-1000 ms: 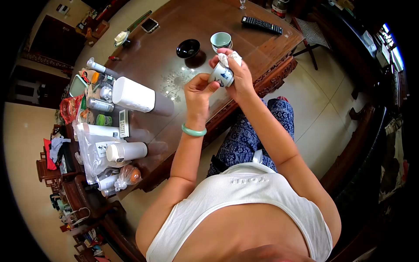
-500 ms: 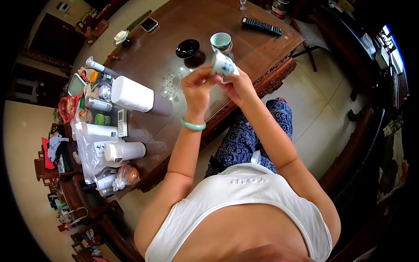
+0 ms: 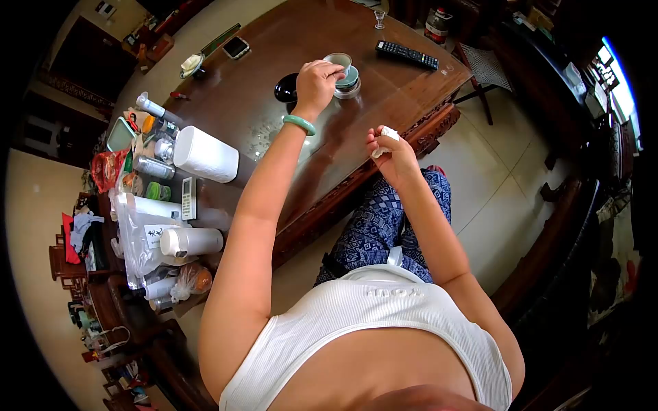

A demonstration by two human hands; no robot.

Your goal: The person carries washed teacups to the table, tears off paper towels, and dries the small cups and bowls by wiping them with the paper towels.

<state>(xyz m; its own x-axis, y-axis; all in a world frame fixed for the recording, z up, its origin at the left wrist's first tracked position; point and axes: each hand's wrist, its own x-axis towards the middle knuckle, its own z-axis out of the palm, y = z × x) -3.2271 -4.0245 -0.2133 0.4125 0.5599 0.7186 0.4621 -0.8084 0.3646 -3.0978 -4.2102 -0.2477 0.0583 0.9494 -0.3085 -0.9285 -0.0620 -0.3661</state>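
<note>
My left hand (image 3: 317, 85), with a green bangle at its wrist, pinches a small cup (image 3: 339, 60) by its near side. That cup is directly over a pale green cup (image 3: 347, 77) on the table; whether the two touch is hard to tell. Just left of my fingers sits a black glossy bowl (image 3: 286, 89), partly covered by the hand. Off the table's near edge, my right hand (image 3: 392, 156) is curled around a crumpled white tissue (image 3: 389, 133).
On the wooden table (image 3: 301, 185) lie a remote control (image 3: 407, 55) and a phone (image 3: 236, 46). A white tissue pack (image 3: 205, 155), a white flask (image 3: 192, 242) and several jars and bags crowd the left end. A tiny glass (image 3: 379, 19) stands at the far edge.
My left hand has carried the cup away from my right hand, over to the pale green cup. The right hand has drawn back toward me with the tissue.
</note>
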